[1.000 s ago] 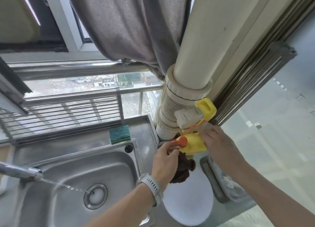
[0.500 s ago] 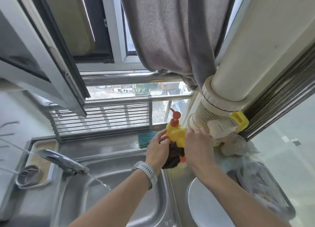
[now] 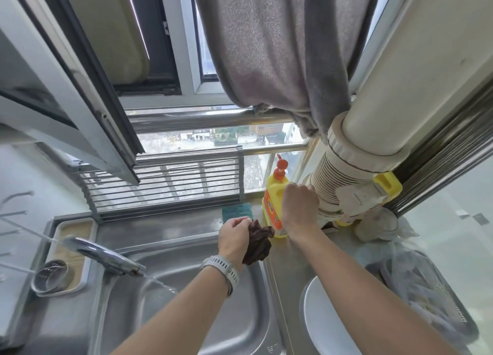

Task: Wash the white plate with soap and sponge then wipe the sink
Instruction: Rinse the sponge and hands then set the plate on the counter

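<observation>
A yellow soap bottle point(image 3: 272, 205) with an orange pump stands upright on the steel counter at the back right of the sink point(image 3: 192, 309). My right hand point(image 3: 298, 208) grips its side. My left hand point(image 3: 234, 237) holds a crumpled dark brown cloth point(image 3: 257, 244) over the sink's right rim, just left of the bottle. The white plate point(image 3: 325, 325) lies on the counter under my right forearm, partly hidden. A green sponge point(image 3: 236, 212) lies behind my left hand on the back ledge.
The tap point(image 3: 104, 256) at the left runs water into the basin. A steel strainer point(image 3: 49, 277) sits in a tray at far left. A wide ribbed pipe point(image 3: 336, 178) rises behind the bottle; a mesh basket with plastic bags point(image 3: 426, 296) stands at right.
The bottle was tilted over the cloth a second ago and now stands upright on the counter. My left hand with the cloth has drawn slightly away from it. The view has shifted left.
</observation>
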